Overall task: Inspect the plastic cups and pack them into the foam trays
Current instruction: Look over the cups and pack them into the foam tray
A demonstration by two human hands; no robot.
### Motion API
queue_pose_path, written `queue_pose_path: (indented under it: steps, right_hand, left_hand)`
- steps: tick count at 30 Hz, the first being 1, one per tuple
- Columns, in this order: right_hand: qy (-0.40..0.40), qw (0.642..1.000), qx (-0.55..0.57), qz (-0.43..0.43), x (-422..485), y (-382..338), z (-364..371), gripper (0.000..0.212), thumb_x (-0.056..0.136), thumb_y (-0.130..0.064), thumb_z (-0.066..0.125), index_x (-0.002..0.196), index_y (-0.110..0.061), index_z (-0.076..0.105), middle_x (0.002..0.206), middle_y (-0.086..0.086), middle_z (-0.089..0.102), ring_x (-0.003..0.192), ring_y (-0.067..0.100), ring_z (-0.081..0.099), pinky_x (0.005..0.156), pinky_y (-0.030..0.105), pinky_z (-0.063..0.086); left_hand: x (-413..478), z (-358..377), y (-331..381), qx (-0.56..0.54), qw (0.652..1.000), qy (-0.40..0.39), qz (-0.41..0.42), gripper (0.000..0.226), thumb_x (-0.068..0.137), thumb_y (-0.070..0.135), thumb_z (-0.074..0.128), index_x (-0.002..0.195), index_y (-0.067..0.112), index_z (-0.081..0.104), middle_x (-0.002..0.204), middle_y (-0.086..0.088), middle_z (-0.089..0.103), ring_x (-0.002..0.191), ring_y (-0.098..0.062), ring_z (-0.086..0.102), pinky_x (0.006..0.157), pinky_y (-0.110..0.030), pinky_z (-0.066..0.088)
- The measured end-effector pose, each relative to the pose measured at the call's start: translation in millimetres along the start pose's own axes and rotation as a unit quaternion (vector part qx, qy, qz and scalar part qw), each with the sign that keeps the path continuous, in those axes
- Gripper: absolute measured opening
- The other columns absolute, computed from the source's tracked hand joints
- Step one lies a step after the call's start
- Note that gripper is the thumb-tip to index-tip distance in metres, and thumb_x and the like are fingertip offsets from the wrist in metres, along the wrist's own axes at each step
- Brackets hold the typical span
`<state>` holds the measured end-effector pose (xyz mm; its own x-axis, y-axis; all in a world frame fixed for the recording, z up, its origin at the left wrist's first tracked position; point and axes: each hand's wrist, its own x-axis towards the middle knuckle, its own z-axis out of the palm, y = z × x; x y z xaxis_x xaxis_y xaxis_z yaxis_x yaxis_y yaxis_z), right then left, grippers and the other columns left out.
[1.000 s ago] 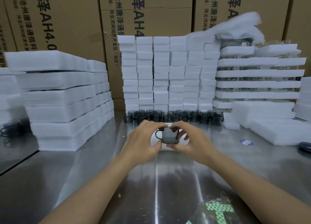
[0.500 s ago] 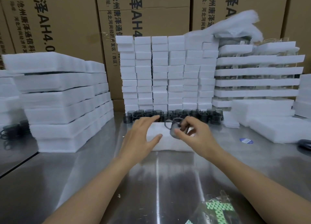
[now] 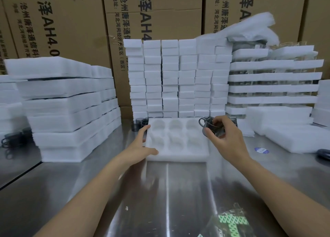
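Your right hand (image 3: 225,138) holds one smoky grey plastic cup (image 3: 208,128). The thumb presses its near wall and the fingers curl over the rim from above. The cup's handle points left. It sits tilted at the far right corner of the foam tray (image 3: 178,159). Motion blur there is heavy, so you cannot tell whether its base touches the foam or hangs just off it.

Your left hand (image 3: 141,147) lies spread along the tray's left side. The thumb rests on the near left corner and the straight fingers reach toward the far left corner. It grips nothing.

The tray lies flat on the steel table (image 3: 160,192), straight ahead of you. Six round wells show, in two rows of three, all bare foam.

More grey cups (image 3: 140,123) stand on the table just behind the tray's far left corner.

- Left: a tall stack of wide foam sheets (image 3: 67,108).
- Far left edge: a few dark cups (image 3: 10,140).
- Centre back: columns of small foam blocks (image 3: 178,76).
- Right back: layered trays (image 3: 273,76) with clear items between the layers.
- Behind everything: printed cardboard boxes (image 3: 62,13).
- Right of your wrist: a blue sticker (image 3: 261,150) on the table.
- Near edge: a clear bag with a green pattern (image 3: 230,222).
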<state>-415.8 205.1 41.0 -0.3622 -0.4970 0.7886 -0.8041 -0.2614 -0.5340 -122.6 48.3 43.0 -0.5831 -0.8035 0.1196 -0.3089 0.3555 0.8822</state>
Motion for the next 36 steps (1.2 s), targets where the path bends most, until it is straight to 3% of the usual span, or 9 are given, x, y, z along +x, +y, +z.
queue_pose_path:
  steps: [4,7,11,14,18,21,25,31,36]
  right_hand:
    - [-0.002,1.0,0.009,-0.005,-0.6,-2.9,1.3,0.028,0.089,-0.045,0.079,0.107,-0.041,0.058,0.103,-0.018,0.067,0.096,0.008,0.066,0.074,0.032,0.055]
    - [0.0,1.0,0.013,-0.004,-1.1,-4.8,1.5,0.028,0.089,-0.044,0.079,0.107,-0.041,0.058,0.102,-0.017,0.068,0.095,0.009,0.067,0.075,0.038,0.057]
    - [0.001,1.0,0.014,-0.007,-1.2,-6.8,-0.1,0.029,0.089,-0.042,0.08,0.108,-0.04,0.058,0.102,-0.017,0.068,0.095,0.009,0.067,0.076,0.039,0.058]
    - [-0.006,1.0,0.009,-0.011,-2.6,-7.2,-0.1,0.033,0.089,-0.044,0.08,0.113,-0.042,0.057,0.103,-0.017,0.068,0.096,0.009,0.066,0.077,0.038,0.057]
    - [-0.011,1.0,0.004,0.019,-3.5,-7.3,1.7,0.055,0.09,-0.051,0.077,0.137,-0.046,0.05,0.112,-0.019,0.068,0.1,0.007,0.066,0.086,0.034,0.054]
    - [-0.007,1.0,0.002,0.025,-3.6,-8.8,2.2,0.063,0.09,-0.055,0.074,0.146,-0.042,0.05,0.116,-0.021,0.065,0.108,0.003,0.062,0.092,0.029,0.05]
    - [0.008,1.0,0.008,0.01,-4.1,-13.4,2.0,0.06,0.086,-0.054,0.069,0.141,-0.035,0.057,0.115,-0.022,0.063,0.11,-0.001,0.06,0.09,0.019,0.046]
    - [-0.001,1.0,0.022,-0.02,-4.7,-22.4,2.6,0.049,0.083,-0.052,0.072,0.126,-0.034,0.058,0.107,-0.017,0.065,0.099,0.008,0.064,0.087,0.029,0.053]
    - [-0.095,0.995,-0.03,-0.027,-9.3,-24.5,6.2,0.044,0.08,-0.065,0.076,0.111,-0.042,0.054,0.099,-0.02,0.063,0.094,0.005,0.062,0.079,0.031,0.053]
  left_hand:
    - [0.7,-0.6,-3.8,-0.037,0.999,-0.004,0.008,0.126,0.053,0.035,0.09,0.152,0.063,0.018,0.147,-0.001,0.061,0.136,-0.025,0.06,0.111,-0.057,0.052]
    - [-0.4,-1.2,-6.1,-0.051,0.999,-0.005,-0.001,0.131,0.053,0.031,0.093,0.149,0.071,0.014,0.144,-0.003,0.064,0.125,-0.029,0.069,0.104,-0.06,0.057]
    - [-2.6,0.3,-6.6,-0.09,0.996,-0.004,-0.013,0.123,0.058,0.039,0.098,0.149,0.068,0.02,0.124,-0.002,0.078,0.115,-0.027,0.075,0.102,-0.056,0.059]
    - [-2.2,2.2,-2.7,-0.138,0.99,0.024,-0.005,0.111,0.066,0.051,0.098,0.153,0.061,0.029,0.123,0.001,0.079,0.105,-0.022,0.079,0.089,-0.044,0.064]
    - [-1.5,0.5,-2.4,-0.143,0.989,0.035,0.018,0.106,0.061,0.056,0.095,0.148,0.062,0.035,0.117,0.006,0.08,0.107,-0.021,0.079,0.098,-0.051,0.062]
    - [-1.2,0.6,-4.0,-0.135,0.99,0.026,0.02,0.095,0.062,0.054,0.096,0.14,0.063,0.042,0.12,0.012,0.079,0.109,-0.018,0.078,0.098,-0.049,0.061]
    - [0.1,-0.3,-5.7,-0.128,0.991,0.019,0.015,0.086,0.064,0.049,0.097,0.13,0.069,0.045,0.122,0.013,0.078,0.111,-0.017,0.077,0.098,-0.047,0.06]
    - [-1.4,2.6,-1.7,-0.151,0.988,0.027,0.013,0.103,0.058,0.053,0.099,0.142,0.063,0.04,0.118,0.01,0.08,0.107,-0.018,0.079,0.098,-0.049,0.06]
    - [-2.2,7.1,-0.8,-0.18,0.983,0.043,0.0,0.095,0.074,0.055,0.093,0.153,0.052,0.039,0.121,0.005,0.08,0.102,-0.019,0.08,0.075,-0.034,0.062]
